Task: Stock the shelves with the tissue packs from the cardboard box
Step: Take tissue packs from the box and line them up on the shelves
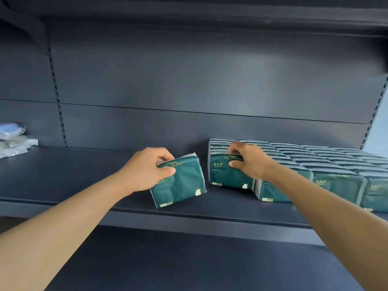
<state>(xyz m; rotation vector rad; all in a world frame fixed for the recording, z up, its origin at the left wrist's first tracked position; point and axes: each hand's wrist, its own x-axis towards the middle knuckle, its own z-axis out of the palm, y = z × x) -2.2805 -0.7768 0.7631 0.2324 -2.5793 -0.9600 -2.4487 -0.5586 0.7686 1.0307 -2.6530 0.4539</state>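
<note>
Green packs: dark green tissue packs (327, 164) stood upright in tight rows along the right half of the shelf (84, 175), faces forward, packed edge to edge, I'd judge so each new one had a neighbour to lean on.
Left hand: the left hand (144, 169) gripped 1 loose pack (180, 181) by its top left corner, thumb across the front and fingers curled behind.
Loose pack: it sat tilted, lower edge near the shelf's front lip, apart from the rows by a clear gap; whether it touched the shelf I could not tell.
Right hand: the right hand (247, 160) pinched the top edge of the end pack (228, 173) at the left of the rows, thumb on the front, fingers hooked over the back, seemingly seating it flush against its neighbours.
Arms: both forearms reached forward and slightly inward, wrists level, right arm crossing over the front packs.
Gap: the open shelf left of the rows looked like the next slot for the loose pack.
Cardboard box: not in view.
Far left: some pale wrapped goods (12, 139) lay at the shelf's end, blurred, possibly cloths.
</note>
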